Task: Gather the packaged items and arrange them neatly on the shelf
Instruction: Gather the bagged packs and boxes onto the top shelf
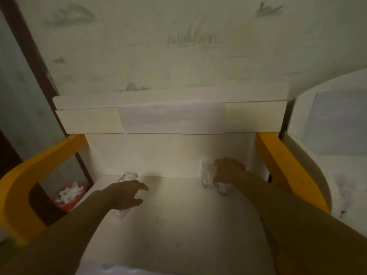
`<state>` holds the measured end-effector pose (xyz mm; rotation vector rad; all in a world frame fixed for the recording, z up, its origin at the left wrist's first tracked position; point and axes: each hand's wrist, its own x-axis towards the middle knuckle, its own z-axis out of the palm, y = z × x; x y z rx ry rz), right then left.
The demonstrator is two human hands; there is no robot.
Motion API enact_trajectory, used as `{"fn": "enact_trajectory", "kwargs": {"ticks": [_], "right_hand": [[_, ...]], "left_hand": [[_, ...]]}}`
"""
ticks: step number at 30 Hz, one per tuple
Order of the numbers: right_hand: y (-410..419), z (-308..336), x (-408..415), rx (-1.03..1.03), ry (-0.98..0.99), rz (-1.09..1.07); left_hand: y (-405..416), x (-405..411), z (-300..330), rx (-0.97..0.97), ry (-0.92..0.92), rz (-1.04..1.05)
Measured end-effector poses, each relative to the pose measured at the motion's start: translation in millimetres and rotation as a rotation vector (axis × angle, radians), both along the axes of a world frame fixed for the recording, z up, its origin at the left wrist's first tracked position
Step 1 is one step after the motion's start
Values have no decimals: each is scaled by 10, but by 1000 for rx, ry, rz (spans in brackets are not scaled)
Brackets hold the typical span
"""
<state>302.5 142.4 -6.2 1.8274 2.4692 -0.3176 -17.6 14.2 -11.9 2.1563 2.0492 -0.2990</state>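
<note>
Both my arms reach forward; my left hand (127,195) hovers with fingers (142,187) loosely spread, my right hand (228,171) curled, gripping.

shelf (178,225): matt white board | packets (206,175): glossy clear plastic | side rails (278,159): smooth yellow

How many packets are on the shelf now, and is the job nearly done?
Partly done, it seems. Clear packets stand upright at the back of the white shelf, and the right hand is gripping them. One packet lies near the back wall, beyond the left hand, which hovers with spread fingers; another peeks out beneath it. Those two still look unsorted. The blur hides an exact count.
</note>
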Motion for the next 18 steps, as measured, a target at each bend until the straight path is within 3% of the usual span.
{"fn": "enact_trajectory", "kwargs": {"ticks": [8,18], "right_hand": [[188,-309,-102,-82,42,-41],[-133,-289,-160,-87,-13,-140]], "left_hand": [[69,-556,-319,-95,69,126],[192,-711,-578,-166,-57,134]]}}
